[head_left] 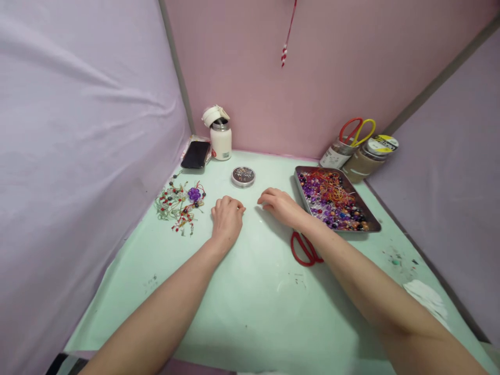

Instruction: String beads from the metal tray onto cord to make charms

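Note:
My left hand (226, 217) rests on the pale green table (250, 291) with its fingers curled under, knuckles up. My right hand (278, 204) lies a little to its right, fingers bent and pressed to the table. Whether either hand holds anything is hidden. A small round tin (242, 176) with a dark patterned lid sits just beyond both hands. A metal tray (374, 223) of mixed coloured beads and cords lies right of my right hand. A pile of finished beaded knots (180, 203) lies left of my left hand.
Red-handled scissors (303, 251) lie partly under my right forearm. At the back stand a white flask (220, 136), a black phone (196, 154), and two jars (353, 156) holding scissors and a cord spool. White tissue (426, 298) lies at right. Fabric walls enclose the table; a red cord (288, 36) hangs above.

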`<state>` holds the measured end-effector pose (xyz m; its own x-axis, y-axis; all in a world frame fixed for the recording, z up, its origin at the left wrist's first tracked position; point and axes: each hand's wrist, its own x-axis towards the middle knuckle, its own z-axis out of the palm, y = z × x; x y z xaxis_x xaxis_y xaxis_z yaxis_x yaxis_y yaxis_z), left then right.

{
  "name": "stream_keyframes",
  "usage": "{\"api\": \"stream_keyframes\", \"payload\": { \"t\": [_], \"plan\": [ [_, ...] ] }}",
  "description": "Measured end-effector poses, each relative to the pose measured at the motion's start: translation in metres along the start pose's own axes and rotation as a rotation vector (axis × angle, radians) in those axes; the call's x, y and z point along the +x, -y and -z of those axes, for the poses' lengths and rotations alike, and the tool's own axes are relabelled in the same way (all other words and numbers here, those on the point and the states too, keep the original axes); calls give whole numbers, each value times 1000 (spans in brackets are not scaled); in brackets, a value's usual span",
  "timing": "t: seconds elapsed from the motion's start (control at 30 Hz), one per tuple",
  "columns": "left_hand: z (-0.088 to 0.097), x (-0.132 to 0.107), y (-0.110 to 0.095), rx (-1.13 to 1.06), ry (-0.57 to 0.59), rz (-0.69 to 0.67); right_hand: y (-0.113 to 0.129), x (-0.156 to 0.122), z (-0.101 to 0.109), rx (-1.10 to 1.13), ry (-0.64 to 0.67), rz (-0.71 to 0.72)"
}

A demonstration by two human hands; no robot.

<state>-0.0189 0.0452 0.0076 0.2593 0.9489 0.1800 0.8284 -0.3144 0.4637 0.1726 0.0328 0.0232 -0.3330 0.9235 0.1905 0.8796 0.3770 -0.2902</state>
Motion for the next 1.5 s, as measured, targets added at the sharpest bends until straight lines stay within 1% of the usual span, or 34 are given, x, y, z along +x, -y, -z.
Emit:
{"api": "stream_keyframes", "payload": {
  "t": [0.13, 0.27, 0.43, 0.6, 0.7, 0.8, 0.9, 1.03, 1.13, 1.2, 1.27, 1.33, 1.37, 1.5],
  "plan": [
    [-1, 3, 4, -28, -33, 40, -12, 11, -18, 36, 2, 5],
    [-4, 4, 7, -58, -34, 39, -17, 12, -28, 82, -54, 60],
    [-4, 3, 7, -73, -29, 45, -14, 10, -28, 84, -26, 66],
    [-3, 3, 7, -80, -29, 52, -11, 7, -25, 139, -82, 56],
    [-4, 3, 7, -84, -24, 30, -8, 7, -22, 143, -59, 78],
    [-4, 3, 8, -91, -22, 15, -2, 5, -16, 55, 4, 126],
    [-4, 4, 8, -97, -28, 18, 6, 3, -9, -131, 66, 212],
    [-2, 3, 7, -102, -28, 25, 14, 4, -7, -345, 101, 327],
    [-3, 2, 7, -108, -32, 21, 15, 9, -10, -423, 119, 362],
    [-4, 2, 8, -112, -38, 18, 14, 12, -12, -430, 124, 378],
    [-5, 2, 9, -118, -45, 16, 12, 14, -14, -389, 119, 371],
    [-6, 3, 10, -128, -57, 18, 10, 12, -14, -268, 78, 311],
    [-6, 3, 10, -132, -62, 18, 10, 10, -14, -175, 32, 264],
    [-7, 3, 10, -144, -61, 4, 11, -4, -11, 245, -217, 13]
  ]
}}
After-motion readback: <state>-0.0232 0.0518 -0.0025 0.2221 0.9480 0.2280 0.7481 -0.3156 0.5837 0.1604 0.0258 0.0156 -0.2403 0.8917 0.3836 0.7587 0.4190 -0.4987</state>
